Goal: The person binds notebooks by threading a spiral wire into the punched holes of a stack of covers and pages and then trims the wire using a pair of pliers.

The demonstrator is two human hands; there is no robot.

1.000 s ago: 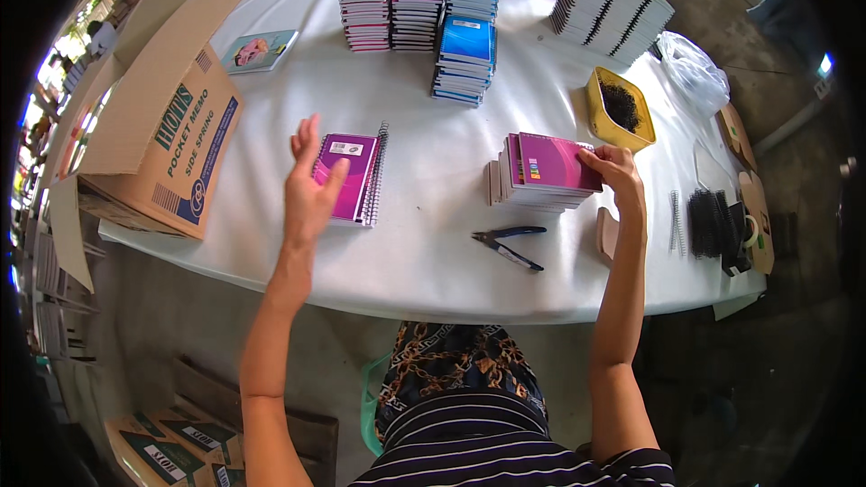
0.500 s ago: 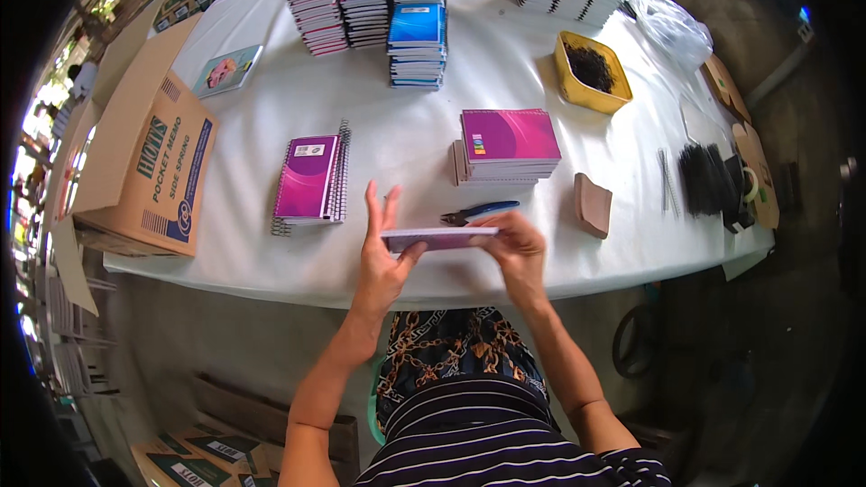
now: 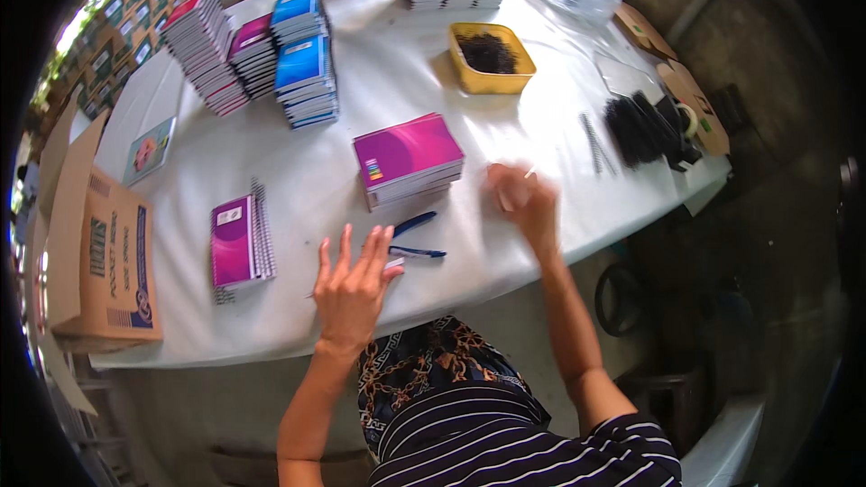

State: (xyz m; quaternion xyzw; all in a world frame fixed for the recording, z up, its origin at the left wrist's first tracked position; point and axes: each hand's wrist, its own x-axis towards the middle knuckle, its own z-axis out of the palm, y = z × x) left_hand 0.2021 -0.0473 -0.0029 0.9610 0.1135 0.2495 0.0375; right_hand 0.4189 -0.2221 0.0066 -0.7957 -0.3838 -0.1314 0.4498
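Observation:
My left hand [image 3: 352, 284] lies flat near the table's front edge with its fingers spread. A thin white edge [image 3: 393, 262] of something shows beside its index finger; the rest is hidden under the palm. Blue-handled pliers [image 3: 417, 236] lie just beyond the fingertips. My right hand [image 3: 520, 196] is blurred, over the white table [image 3: 298, 167] to the right of a stack of purple notebooks [image 3: 408, 158]. I cannot make out whether it holds anything. A small pile of purple spiral-bound notebooks [image 3: 239, 239] lies to the left of my left hand.
Tall stacks of blue, purple and striped notebooks [image 3: 302, 68] stand at the back left. A yellow tray [image 3: 492, 81] of black bits sits at the back, black binding combs [image 3: 645, 126] and a tape roll [image 3: 690, 117] at the right, a cardboard box [image 3: 99, 252] at the left edge.
Half a second ago both hands held a purple notebook at the front edge. Now my left hand is flat on the table and my right hand has swung out to the right.

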